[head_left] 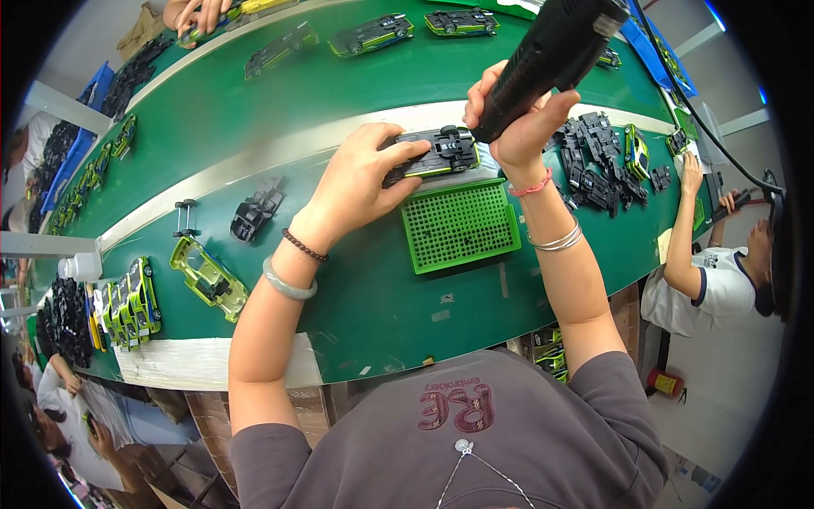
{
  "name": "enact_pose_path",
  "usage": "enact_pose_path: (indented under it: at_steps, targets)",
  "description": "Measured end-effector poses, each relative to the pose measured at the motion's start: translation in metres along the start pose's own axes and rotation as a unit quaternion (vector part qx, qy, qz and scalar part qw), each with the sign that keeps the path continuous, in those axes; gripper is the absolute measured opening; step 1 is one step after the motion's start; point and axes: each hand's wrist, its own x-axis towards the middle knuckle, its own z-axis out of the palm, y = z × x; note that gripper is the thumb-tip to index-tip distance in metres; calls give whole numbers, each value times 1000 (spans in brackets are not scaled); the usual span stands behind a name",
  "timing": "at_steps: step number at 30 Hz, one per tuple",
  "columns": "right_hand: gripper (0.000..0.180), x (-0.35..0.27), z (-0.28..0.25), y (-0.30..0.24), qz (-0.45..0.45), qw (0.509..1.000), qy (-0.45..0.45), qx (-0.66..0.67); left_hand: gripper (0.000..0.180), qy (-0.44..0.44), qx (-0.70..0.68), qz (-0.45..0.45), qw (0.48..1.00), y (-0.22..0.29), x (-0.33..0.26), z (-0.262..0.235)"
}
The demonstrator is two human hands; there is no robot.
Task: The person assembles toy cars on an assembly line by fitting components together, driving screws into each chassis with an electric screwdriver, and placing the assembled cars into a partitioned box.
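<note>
We see the left hand [360, 178] clamped on an upturned toy car [432, 154], black chassis upward, resting at the far edge of a green perforated tray [458, 227]. The right hand [513, 123], fingers wrapped tight, holds a black electric screwdriver [547, 59] with its tip at the car's right end. We judge this car to be mid-fastening. Finished cars [373, 34] ride the far belt. Left of us, a bare green body shell [208, 278], a loose black chassis [254, 214] and a stacked row of green cars [127, 304] wait; more black chassis parts [593, 161] lie right.
</note>
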Motion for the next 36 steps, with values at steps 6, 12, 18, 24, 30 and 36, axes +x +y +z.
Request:
enact_pose_path:
  at_steps: [6,12,18,24,30,36]
  targets:
    - [87,-1,-1,0,-5,1000,4,-11,40,5,-5,-1,1000,0,-1,0]
    - [88,2,-3,-1,-15,999,8,-42,40,-29,2,-13,999,2,1,-1]
    - [98,-14,14,-29,-150,980,64,111,38,8,-2,4,1000,-2,0,3]
    - [102,-84,36,-21,-24,988,57,145,38,15,-1,6,1000,-3,-1,4]
    - [100,-93,35,-10,21,995,61,78,38,17,-4,5,1000,-5,-3,4]
    - [98,-93,36,-9,45,997,58,35,38,23,-4,11,1000,-6,-3,6]
